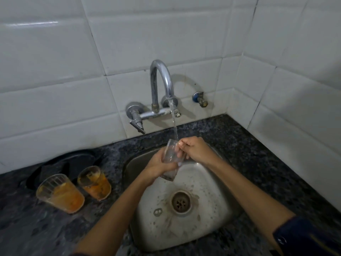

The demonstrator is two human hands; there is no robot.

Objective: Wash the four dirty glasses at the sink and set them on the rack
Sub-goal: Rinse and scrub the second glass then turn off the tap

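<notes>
Over the steel sink (217,196) my left hand (156,168) grips a clear glass (170,163) around its lower half, tilted with its mouth toward the tap. Water runs from the chrome tap (161,84) onto the glass rim. My right hand (193,149) has its fingers curled over the rim and reaching inside the glass. Two dirty glasses stand on the counter left of the sink, both smeared orange: a near one (60,194) and a farther one (94,182).
A dark round plate-like object (60,163) lies on the speckled granite counter (267,163) behind the dirty glasses. White tiled walls (129,34) close the back and right side. A small brass valve (201,99) sticks out right of the tap. The sink drain (180,201) is uncovered.
</notes>
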